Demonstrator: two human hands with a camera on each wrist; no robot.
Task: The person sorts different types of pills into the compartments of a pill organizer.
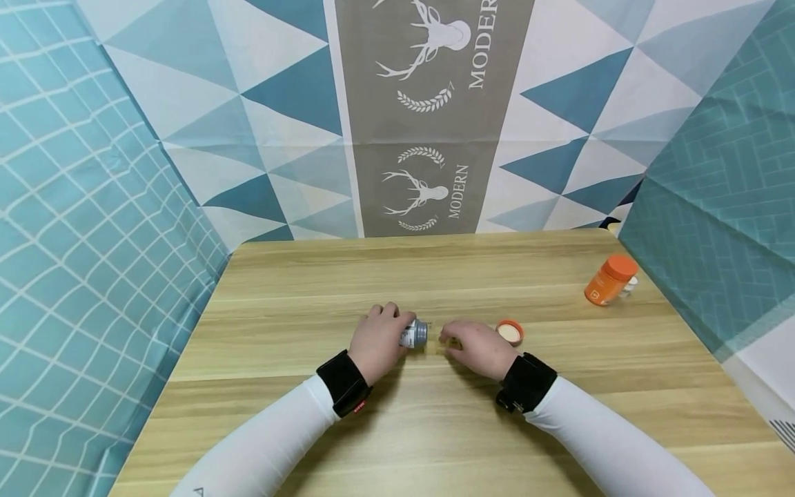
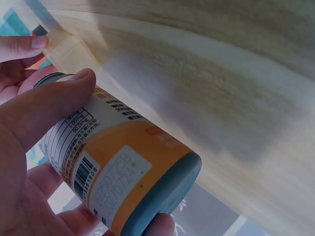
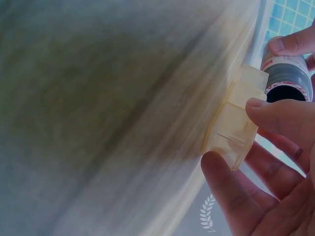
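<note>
My left hand (image 1: 379,343) grips a grey pill bottle (image 2: 118,157) with an orange and white label, tilted on its side. Its uncapped mouth (image 3: 286,93) points toward my right hand and looks dark inside. Between thumb and fingers, my right hand (image 1: 481,350) holds a small translucent yellowish pill box (image 3: 234,120) with compartments, close over the wooden table (image 1: 410,428). Bottle mouth and box nearly meet in the right wrist view. Just beyond the right hand lies an orange cap (image 1: 509,333), its pale inner side facing up.
An orange bottle (image 1: 607,281) with an orange lid stands at the back right, with a small white-capped container (image 1: 630,286) partly behind it. Patterned cloth (image 1: 422,138) hangs behind the table, and tiled-pattern cloth (image 1: 81,228) flanks its left side.
</note>
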